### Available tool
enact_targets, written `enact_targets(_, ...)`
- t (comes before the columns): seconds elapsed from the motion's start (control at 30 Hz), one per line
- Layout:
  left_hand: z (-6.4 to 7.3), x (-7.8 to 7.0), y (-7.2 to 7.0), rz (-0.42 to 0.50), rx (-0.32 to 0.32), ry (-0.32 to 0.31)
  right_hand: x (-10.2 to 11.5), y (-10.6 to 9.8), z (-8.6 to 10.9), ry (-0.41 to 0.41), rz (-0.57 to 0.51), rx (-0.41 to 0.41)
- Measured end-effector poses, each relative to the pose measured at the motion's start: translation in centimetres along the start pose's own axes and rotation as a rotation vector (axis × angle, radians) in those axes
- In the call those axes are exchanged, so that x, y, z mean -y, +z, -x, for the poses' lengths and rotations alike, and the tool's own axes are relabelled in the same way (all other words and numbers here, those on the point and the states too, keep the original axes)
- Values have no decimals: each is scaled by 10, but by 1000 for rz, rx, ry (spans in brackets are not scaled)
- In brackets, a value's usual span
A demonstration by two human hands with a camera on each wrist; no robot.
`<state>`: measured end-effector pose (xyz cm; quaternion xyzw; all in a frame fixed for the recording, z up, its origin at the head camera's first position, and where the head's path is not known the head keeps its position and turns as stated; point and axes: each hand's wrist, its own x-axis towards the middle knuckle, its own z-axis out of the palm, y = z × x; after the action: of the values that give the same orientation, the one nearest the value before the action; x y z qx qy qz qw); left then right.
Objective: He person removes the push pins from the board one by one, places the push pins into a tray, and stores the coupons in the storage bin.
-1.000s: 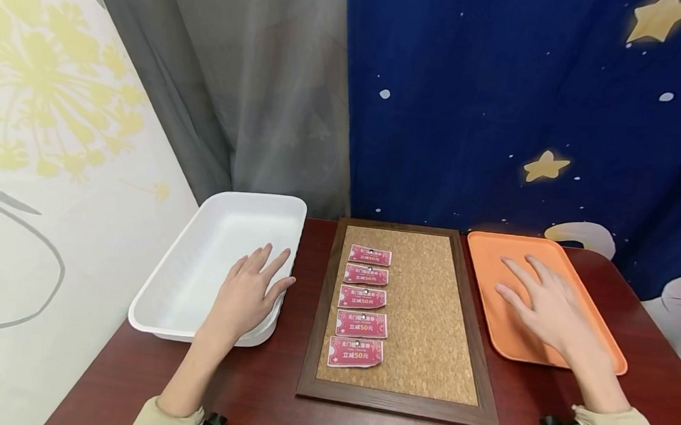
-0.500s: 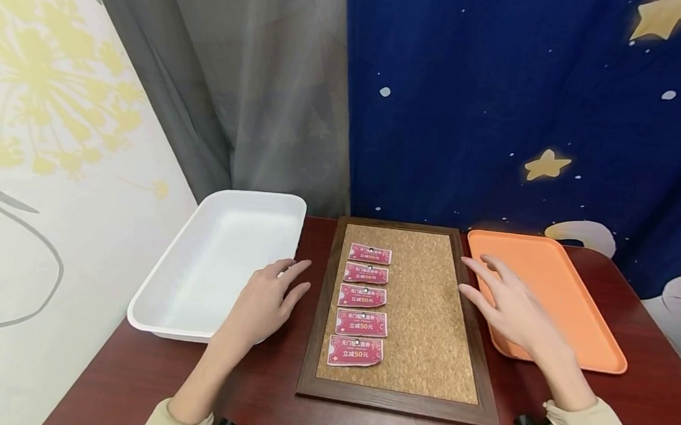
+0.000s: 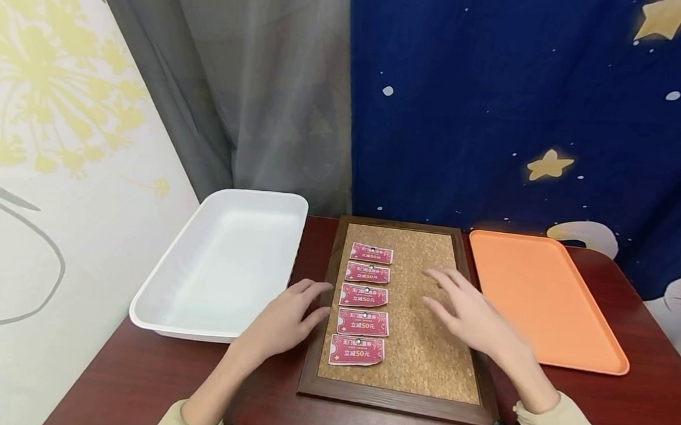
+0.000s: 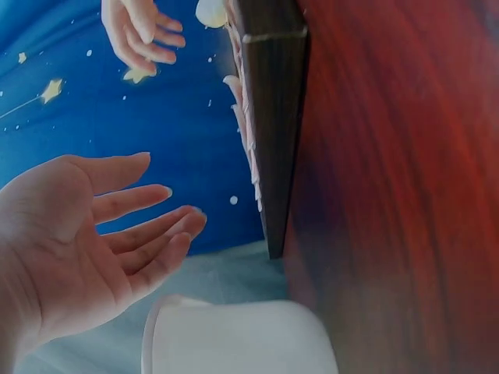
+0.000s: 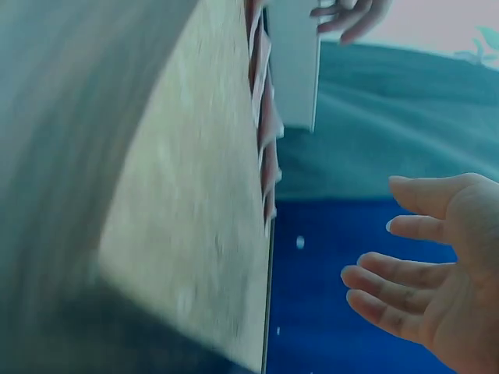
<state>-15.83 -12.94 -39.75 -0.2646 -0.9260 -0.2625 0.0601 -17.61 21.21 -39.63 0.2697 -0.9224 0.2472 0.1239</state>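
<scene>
In the head view, the cork board (image 3: 425, 354) lies at lower centre on the red-brown table (image 3: 125, 388), its dark wooden frame all round it. Five pink coupons (image 3: 357, 351) run in a column down its left half, each with a small pinhead (image 3: 366, 290) near its upper edge. The left hand (image 3: 284, 319) is left of the column, its fingertips overlapping the left side of the frame; its grip is loose, with thumb and fingers apart. The right hand (image 3: 475, 315) reaches in from the lower right over the right half of the cork, fingers gently bent and the thumb well parted from them. A white tub (image 3: 213, 283) stands left of the board, and an orange tray (image 3: 546, 296) lies right of it. Grey and blue curtains fill the top behind them.

In the left wrist view, the left hand is at lower left, palm bare and fingers slightly bent, apart from the board. The board shows edge-on at upper centre, with coupon edges lifting along its left side. The right hand hangs at upper left, the tub sits at bottom centre.

In the right wrist view, the right hand is at lower right, relaxed and wide, apart from the blurred board at left. Curled coupon edges show at upper centre, and the left hand's fingers at upper right.
</scene>
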Motion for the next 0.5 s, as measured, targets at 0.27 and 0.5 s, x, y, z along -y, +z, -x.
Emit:
enact_targets(0.27,1,-4,14,71,122,-3,28,22,-12,-95,-120,61)
enact_targets(0.5,-1,-5,19,108,184,21,46,45,-17,-148,-216,185)
